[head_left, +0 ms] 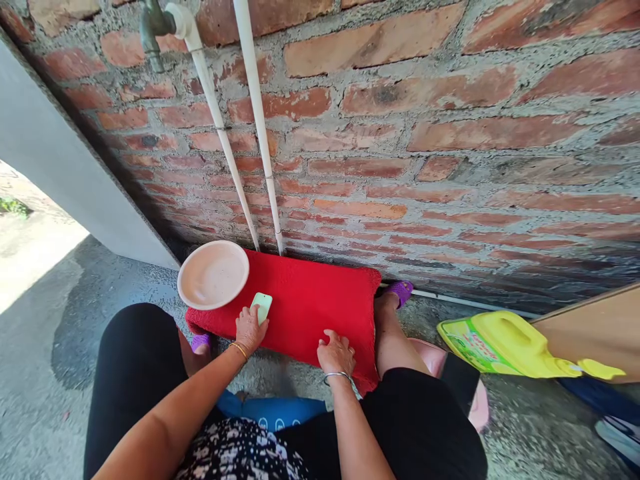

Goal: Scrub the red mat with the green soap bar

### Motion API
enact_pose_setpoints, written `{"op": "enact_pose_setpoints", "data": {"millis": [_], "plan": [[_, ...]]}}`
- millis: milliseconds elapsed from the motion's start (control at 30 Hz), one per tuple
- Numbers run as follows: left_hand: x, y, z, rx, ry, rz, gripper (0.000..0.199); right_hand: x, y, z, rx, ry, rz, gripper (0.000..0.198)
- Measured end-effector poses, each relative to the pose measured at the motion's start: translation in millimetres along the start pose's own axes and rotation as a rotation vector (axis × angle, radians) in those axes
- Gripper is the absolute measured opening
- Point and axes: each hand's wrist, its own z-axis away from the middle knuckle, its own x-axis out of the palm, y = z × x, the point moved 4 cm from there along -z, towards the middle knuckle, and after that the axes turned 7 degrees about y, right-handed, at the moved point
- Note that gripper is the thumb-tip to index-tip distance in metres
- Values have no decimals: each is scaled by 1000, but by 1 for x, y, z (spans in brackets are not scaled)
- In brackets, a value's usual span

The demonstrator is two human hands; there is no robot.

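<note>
Patterned top (240,453) nearest; pale-green block (263,303) under left hand (250,329), jutting forward.

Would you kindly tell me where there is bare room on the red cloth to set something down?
The cloth is bare across its middle, bordered by the green block and left hand on one side, the right hand nearer, and the wall behind. Its far right corner is bare too. The left end is crowded: bowl, block and left hand sit close together.

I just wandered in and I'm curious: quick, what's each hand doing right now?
Left hand: closed on a pale green bar, over the red cloth.
Right hand: open, fingers loosely bent, nothing visibly held.
</note>
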Motion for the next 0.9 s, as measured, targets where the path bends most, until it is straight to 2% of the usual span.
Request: {"op": "enact_pose_setpoints", "data": {"millis": [67,200,267,300,367,533,633,733,833,900], "plan": [[13,11,15,93,-50,-25,46,0,0,0,3,0,0,40],[44,45,59,519,-192,-65,55,2,1,-1,1,7,13,39],[49,54,68,647,-205,-60,57,3,1,-1,-4,10,16,39],[47,54,66,653,-193,-50,56,3,1,-1,-7,12,17,39],[36,48,50,563,-137,-24,51,3,0,-1,-11,16,24,39],[1,8,-4,139,65,16,45,1,-1,1,-7,6,17,39],[3,-7,-6,38,89,-8,45,1,-1,0,-2,2,5,39],[24,0,19,162,34,-43,44,3,0,-1,-2,4,0,39],[46,23,54,456,-64,-44,46,5,1,-2,-8,11,8,39],[54,37,70,593,-121,-23,49,6,1,-2,-9,10,14,38]]}}
